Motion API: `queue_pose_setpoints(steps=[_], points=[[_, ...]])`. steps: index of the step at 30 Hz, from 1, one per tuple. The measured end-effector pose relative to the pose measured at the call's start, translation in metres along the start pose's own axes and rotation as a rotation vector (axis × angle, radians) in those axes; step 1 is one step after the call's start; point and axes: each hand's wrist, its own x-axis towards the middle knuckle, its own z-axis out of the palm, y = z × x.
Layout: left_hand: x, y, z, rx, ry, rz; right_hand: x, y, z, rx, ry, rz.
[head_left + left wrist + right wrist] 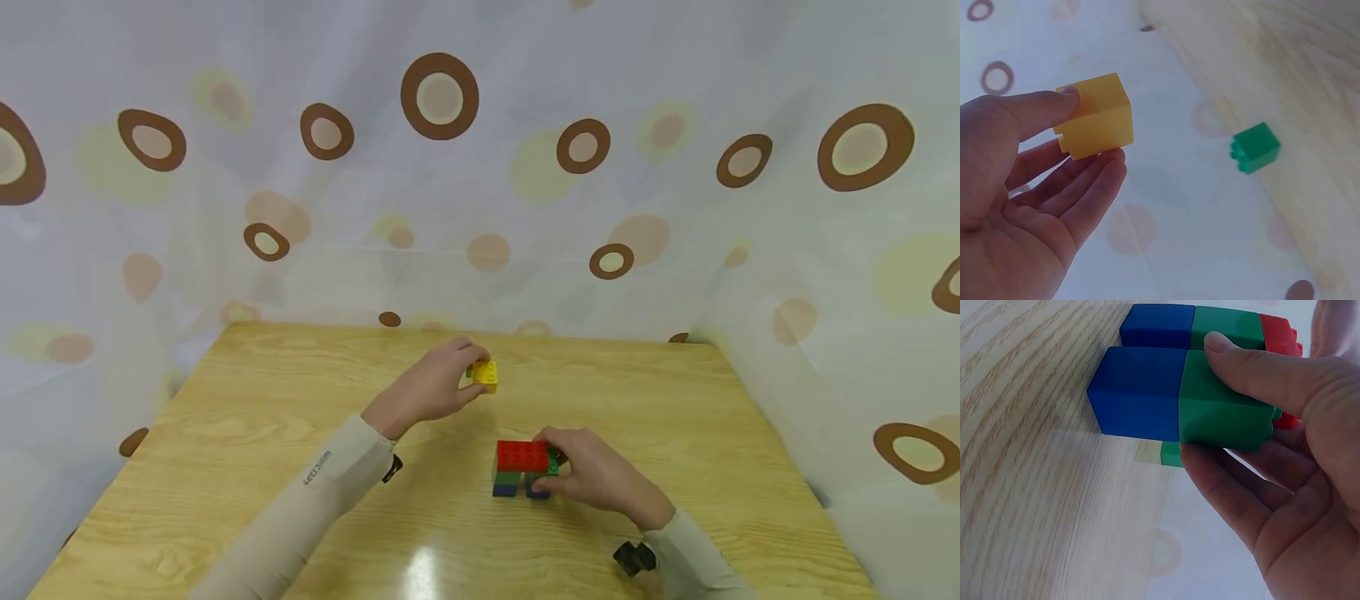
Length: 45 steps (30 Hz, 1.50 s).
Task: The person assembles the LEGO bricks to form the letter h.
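Note:
My left hand point(438, 379) pinches a yellow toy brick point(1100, 119) between thumb and fingertips, raised over the table. Beyond it, a loose green brick point(1257, 148) lies at the table's far part; in the head view the left hand and yellow brick mostly hide it. My right hand point(600, 475) grips a small brick structure standing on the table. Two blue bricks point(1138, 394) form its base, with green bricks point(1225, 403) stacked on them and a red brick point(522, 456) on top. The right thumb and fingers hold the green brick at the structure's right end, whose studs partly show.
The wooden table point(247, 467) carries everything. A pale curtain point(487, 192) with brown ring patterns hangs along its back and sides. Dark wrist straps point(636, 558) show at the sleeves. Glare marks the table's near middle.

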Motion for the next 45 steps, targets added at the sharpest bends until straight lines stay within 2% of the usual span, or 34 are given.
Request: queue_pose_setpoints(steps=[5, 8, 12, 18, 25, 32, 45], points=[[-0.017, 0.018, -0.012, 0.011, 0.001, 0.089, 0.000, 0.001, 0.000, 0.012, -0.007, 0.005], [-0.025, 0.026, -0.014, 0.012, -0.028, 0.125, 0.000, 0.001, 0.000, 0.020, -0.011, 0.007], [-0.033, 0.034, -0.013, 0.000, -0.091, 0.139, 0.002, 0.002, -0.001, 0.023, -0.011, 0.002], [-0.040, 0.038, -0.004, -0.001, -0.177, 0.126, 0.004, 0.001, -0.002, 0.022, -0.008, 0.002], [-0.041, 0.038, 0.004, -0.019, -0.194, 0.138, 0.003, 0.001, 0.000, 0.020, 0.002, 0.001], [-0.035, 0.042, 0.010, -0.001, -0.199, 0.130, 0.003, 0.001, 0.001, 0.023, -0.009, 0.023], [-0.028, 0.047, 0.014, -0.013, -0.197, 0.122, 0.001, 0.002, 0.001, 0.024, 0.006, 0.006]])
